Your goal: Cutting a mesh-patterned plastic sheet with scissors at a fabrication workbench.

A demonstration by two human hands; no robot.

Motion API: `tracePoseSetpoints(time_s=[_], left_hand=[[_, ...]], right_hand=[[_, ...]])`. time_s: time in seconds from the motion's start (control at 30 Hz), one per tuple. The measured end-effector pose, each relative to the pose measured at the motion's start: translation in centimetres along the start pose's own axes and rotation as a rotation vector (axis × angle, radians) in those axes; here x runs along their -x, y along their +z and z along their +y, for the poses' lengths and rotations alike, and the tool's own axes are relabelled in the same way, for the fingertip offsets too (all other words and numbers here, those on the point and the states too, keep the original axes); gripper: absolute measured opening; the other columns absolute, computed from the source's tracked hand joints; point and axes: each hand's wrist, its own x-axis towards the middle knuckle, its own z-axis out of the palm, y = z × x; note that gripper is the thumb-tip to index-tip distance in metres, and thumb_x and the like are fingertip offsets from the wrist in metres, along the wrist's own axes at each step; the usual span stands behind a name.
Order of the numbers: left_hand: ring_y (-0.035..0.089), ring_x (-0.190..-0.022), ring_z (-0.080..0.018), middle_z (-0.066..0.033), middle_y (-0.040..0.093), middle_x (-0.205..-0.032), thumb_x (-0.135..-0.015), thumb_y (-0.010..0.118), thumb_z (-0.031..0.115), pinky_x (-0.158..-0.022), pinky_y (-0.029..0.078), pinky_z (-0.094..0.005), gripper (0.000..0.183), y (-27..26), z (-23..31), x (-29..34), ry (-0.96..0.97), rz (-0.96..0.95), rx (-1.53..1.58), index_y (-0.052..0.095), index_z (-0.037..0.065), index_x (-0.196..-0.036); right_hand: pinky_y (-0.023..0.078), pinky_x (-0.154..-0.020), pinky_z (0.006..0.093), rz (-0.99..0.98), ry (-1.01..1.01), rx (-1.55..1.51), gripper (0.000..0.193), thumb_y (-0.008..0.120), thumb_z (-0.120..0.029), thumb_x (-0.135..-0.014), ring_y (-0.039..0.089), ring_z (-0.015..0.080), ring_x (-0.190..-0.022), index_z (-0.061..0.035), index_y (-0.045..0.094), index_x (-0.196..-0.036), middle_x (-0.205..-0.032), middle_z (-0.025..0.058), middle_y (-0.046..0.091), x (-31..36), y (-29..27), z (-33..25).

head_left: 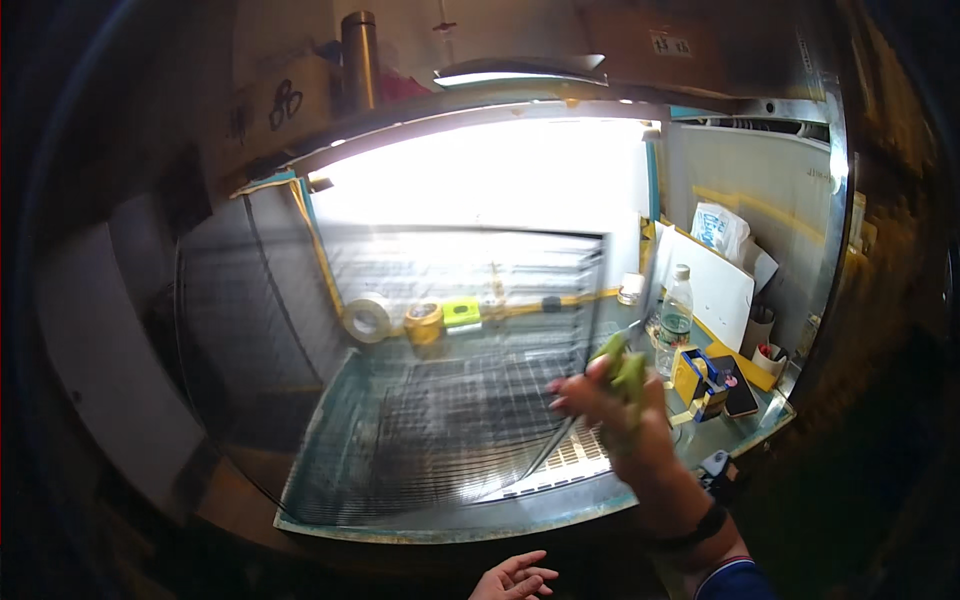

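Note:
My right hand [640, 435] is raised over the right part of the bench, its fingers closed around a green thing [628, 375] with a thin pale tip pointing up. Motion blur hides its kind. Beside those fingers, a large dark slatted panel [470, 400] stands tilted over the bench, smeared and see-through. Whether my fingers touch its right edge cannot be made out. Low in the view, in front of the bench, my left hand [515, 577] is open, fingers apart, with nothing in it.
Behind the panel are a white tape roll [368, 318], an amber tape roll [424, 323] and a yellow-green box [462, 314]. At right stand a plastic bottle [676, 315], a blue-and-yellow tape dispenser [700, 382], a phone [736, 388] and a pen cup [768, 362]. A shelf [400, 108] overhangs the bench.

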Motion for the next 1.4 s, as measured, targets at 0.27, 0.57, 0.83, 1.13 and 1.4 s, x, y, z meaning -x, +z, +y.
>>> tracePoseSetpoints(time_s=[0.27,0.57,0.83,1.13,1.4], left_hand=[[0.059,-0.075,-0.0174,-0.0169,0.054,-0.103,-0.075,0.066,0.017,-0.057,0.05,-0.0233,0.053,0.7,0.6,0.4,0.345,0.019,0.254,0.04,0.002,-0.119],[0.057,-0.065,-0.0111,-0.009,0.06,-0.092,-0.085,0.053,0.022,-0.052,0.049,-0.0202,0.046,-2.0,-3.6,3.4,-0.093,-0.074,-0.195,0.037,0.0,-0.123],[0.053,-0.044,-0.0117,-0.012,0.062,-0.073,-0.089,0.046,0.027,-0.039,0.043,-0.0191,0.036,0.0,-1.4,2.4,-0.003,0.275,0.08,0.06,-0.006,-0.083],[0.057,-0.05,-0.0186,-0.0146,0.06,-0.072,-0.087,0.046,0.021,-0.042,0.045,-0.0254,0.025,-2.0,-2.8,-0.3,0.043,0.319,0.334,0.056,0.0,-0.096],[0.055,-0.055,-0.0113,-0.008,0.06,-0.073,-0.082,0.057,0.018,-0.047,0.044,-0.0213,0.019,1.2,-2.1,-4.4,-0.115,0.152,0.232,0.059,0.0,-0.089]], right_hand=[[0.047,-0.061,0.0236,0.352,-0.01,-0.084,0.012,0.063,-0.003,-0.075,0.06,0.015,-0.068,-0.0052,0.055,-0.083,-0.076,0.0067,0.061,-2.0,-5.5,-2.5],[0.035,-0.049,0.0152,0.271,0.269,0.259,0.014,0.064,-0.011,-0.075,0.054,0.0061,-0.057,-0.0031,0.058,-0.084,-0.072,0.0039,0.062,-3.3,-8.5,3.6],[0.043,-0.054,0.0211,0.367,0.198,0.683,0.024,0.064,-0.024,-0.079,0.056,0.009,-0.063,-0.0013,0.057,-0.082,-0.076,0.0054,0.061,-1.8,-12.4,8.3],[0.042,-0.063,0.023,0.213,0.198,0.392,0.036,0.051,-0.036,-0.085,0.053,0.0124,-0.076,-0.0009,0.049,-0.094,-0.091,0.0104,0.056,13.3,-8.6,6.2],[0.042,-0.062,0.0233,0.335,0.924,0.261,0.026,0.05,-0.025,-0.086,0.049,0.0109,-0.074,-0.0007,0.045,-0.093,-0.083,0.0057,0.048,23.6,-7.7,9.6]])
